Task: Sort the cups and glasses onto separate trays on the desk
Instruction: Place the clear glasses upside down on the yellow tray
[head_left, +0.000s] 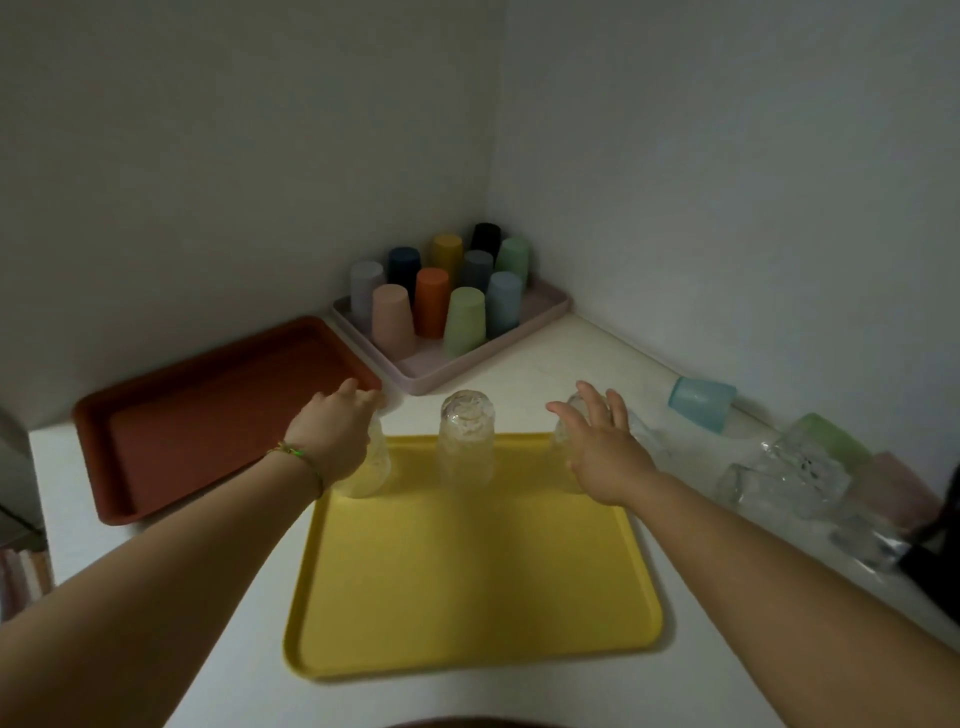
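The white desk (545, 353) fills a wall corner, and the yellow tray (467, 597) lies at its near middle. A brown-red tray (208, 415) sits to the left of the yellow tray. Beyond the yellow tray's far edge, in the corner, a pink tray (441, 371) carries ten plastic cups (431, 301), all upside down. Three clear glasses stand upside down along the yellow tray's far edge: the left glass (371, 467), the middle glass (466, 441) and the right glass (562, 439). To the right of the yellow tray, more clear glasses (789, 478) lie along the wall with a blue cup (701, 402), a green cup (831, 436) and a pink cup (898, 483). The left hand (332, 431), a thread bracelet (296, 453) at its wrist, curls its fingers over the left glass's top. The right hand (597, 441) lies against the right glass, fingers straight and spread.
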